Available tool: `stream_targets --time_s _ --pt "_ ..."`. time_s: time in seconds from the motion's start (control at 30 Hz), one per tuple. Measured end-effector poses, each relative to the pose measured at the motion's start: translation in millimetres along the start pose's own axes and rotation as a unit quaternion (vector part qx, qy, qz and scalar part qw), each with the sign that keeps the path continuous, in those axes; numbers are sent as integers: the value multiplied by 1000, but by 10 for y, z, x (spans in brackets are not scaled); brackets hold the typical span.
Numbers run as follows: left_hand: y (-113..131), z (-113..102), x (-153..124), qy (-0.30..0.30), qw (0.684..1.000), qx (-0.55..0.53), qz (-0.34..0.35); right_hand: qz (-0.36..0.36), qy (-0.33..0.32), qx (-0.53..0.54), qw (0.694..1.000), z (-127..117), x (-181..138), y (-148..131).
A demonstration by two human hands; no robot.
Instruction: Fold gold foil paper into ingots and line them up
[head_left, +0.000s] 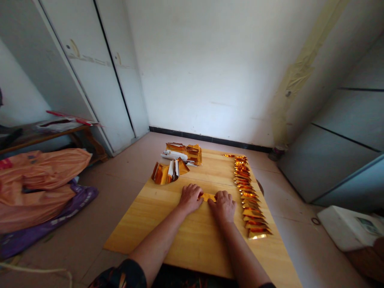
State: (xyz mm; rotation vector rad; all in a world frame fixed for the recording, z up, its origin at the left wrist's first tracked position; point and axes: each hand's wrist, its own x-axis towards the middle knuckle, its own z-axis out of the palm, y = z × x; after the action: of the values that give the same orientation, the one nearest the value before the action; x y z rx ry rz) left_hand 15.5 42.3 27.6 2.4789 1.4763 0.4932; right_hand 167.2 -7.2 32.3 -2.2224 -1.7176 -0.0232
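Note:
Between my two hands lies a small strip of gold foil paper (209, 197) on the wooden board. My left hand (191, 198) grips its left end with bent fingers, and my right hand (223, 205) does the same at the right end. Both wrists rest low over the board. To the right runs a long row of folded gold foil pieces (250, 200), overlapping one another. At the far left stand a fanned stack of gold and white paper sheets (164, 173) and another stack of gold paper (194, 154) behind it.
The wooden board (144, 224) has its far edge toward a white wall (210, 72). Orange and purple bags (45, 184) lie on the floor at left, by a wooden bench (96, 148). A white foam box (348, 228) sits at right, near a grey cabinet (330, 160).

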Motion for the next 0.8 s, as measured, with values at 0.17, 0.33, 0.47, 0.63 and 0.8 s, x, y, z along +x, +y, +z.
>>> stream_targets --time_s 0.17,0.33,0.47,0.63,0.8 --pt "-69 2 1 -18 1000 -14 9 -11 -41 49 998 -16 18 158" --pt "-131 -4 -12 -23 999 -24 31 -7 -68 58 996 -50 25 172" --pt "-139 -6 -20 -21 999 -21 32 -14 -69 44 997 -74 20 125" --pt "-140 28 -19 -17 999 -2 27 -21 -54 5 998 -81 0 95" --pt "-137 39 -37 6 999 5 44 -35 -47 -9 998 -63 -6 95"
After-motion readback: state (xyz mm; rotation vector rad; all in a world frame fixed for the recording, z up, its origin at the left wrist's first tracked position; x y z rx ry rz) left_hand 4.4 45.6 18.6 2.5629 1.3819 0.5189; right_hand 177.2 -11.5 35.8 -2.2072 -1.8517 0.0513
